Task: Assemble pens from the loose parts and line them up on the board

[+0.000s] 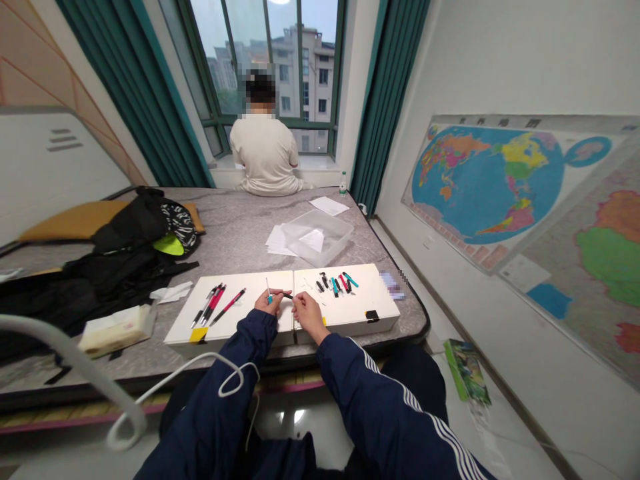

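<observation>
One black stick is pinched, seemingly for steadiness, by the right hand and left hand, also gripping a blue piece.

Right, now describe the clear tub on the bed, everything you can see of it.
The tub is see-through and colourless, plastic by its look, rectangular with rounded corners and an open top; no lid shows on it. It appears to sit upright on the bed, beyond the right-hand box, turned at a slight angle. White papers lie at its left; some white shows through it, though whether under or inside it is unclear.
</observation>
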A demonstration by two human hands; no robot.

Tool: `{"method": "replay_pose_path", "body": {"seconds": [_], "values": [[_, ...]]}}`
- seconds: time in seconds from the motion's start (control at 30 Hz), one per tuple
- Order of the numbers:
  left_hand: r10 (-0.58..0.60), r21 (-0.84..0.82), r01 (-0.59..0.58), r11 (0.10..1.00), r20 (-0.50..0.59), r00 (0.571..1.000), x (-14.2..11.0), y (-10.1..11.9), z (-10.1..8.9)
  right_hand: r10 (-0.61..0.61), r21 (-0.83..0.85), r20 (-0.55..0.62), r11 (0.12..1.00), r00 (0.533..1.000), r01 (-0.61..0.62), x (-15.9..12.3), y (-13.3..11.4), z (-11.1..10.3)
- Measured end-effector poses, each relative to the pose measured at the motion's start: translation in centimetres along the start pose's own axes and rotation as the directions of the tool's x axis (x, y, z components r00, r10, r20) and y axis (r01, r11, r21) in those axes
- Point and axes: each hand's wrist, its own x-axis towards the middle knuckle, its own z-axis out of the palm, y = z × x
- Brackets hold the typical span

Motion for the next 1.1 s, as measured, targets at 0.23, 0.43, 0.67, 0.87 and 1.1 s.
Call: {"method": "replay_pose_path", "body": {"seconds": [0.23,0.43,0.67,0.87,1.1], "values": [[-0.029,0.028,0.029,0.999,0.013,0.999,0.4,-0.3,-0.6,0.02,0.069,0.012,0.997,1.0,-0.021,0.4,0.4,0.2],[-0.012,0.017,0.013,1.0,-0.062,0.998,0.4,-1.1,-0.2,0.059,0.174,0.046,0.982,0.997,-0.066,0.3,0.0,-0.2],[0.015,0.051,-0.013,0.999,-0.033,0.999,0.0,-0.4,0.3,0.077,0.332,0.077,0.938,0.994,-0.098,0.3,-0.6,-0.8],[0.005,0.061,-0.006,0.998,0.012,1.0,0.1,0.1,0.3,0.065,0.378,0.084,0.921,0.994,-0.092,0.3,-0.7,-1.3],[0.039,-0.012,-0.039,0.999,0.076,0.996,0.2,2.6,-1.4,0.099,0.53,0.068,0.84,0.993,-0.12,0.1,-0.6,-2.0]]}}
